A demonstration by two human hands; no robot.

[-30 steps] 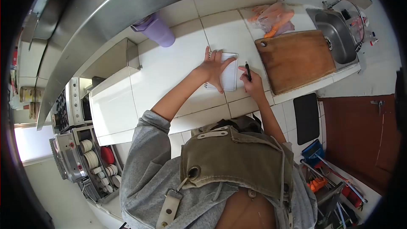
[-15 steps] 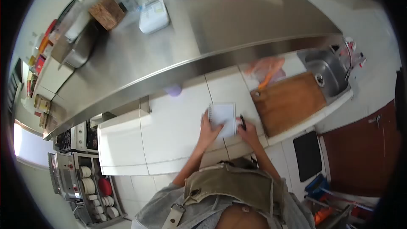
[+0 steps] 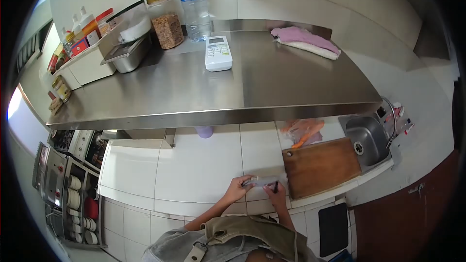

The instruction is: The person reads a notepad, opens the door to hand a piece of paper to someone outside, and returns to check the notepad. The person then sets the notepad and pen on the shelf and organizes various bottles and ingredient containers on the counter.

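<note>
A small spiral notepad (image 3: 264, 180) is tilted up above the white tiled counter, so I see it foreshortened. My left hand (image 3: 237, 188) grips its left side, the fingers closed around the spiral edge. At its right side, my right hand (image 3: 276, 197) is closed around a black pen (image 3: 276, 186) that stands nearly upright. What is on the page cannot be made out from this angle.
A wooden cutting board (image 3: 323, 167) lies right of my hands, beside the sink (image 3: 369, 140). Behind it is a plastic bag with orange contents (image 3: 303, 131). The steel shelf (image 3: 194, 94) overhangs the counter, bearing a white remote-like device (image 3: 218, 54), water bottle (image 3: 195, 12) and pink cloth (image 3: 308, 41).
My view has swung upward, bringing more of the shelf in. The notepad, formerly seen nearly face-on, is now tipped and foreshortened. Both hands stay at its sides.
</note>
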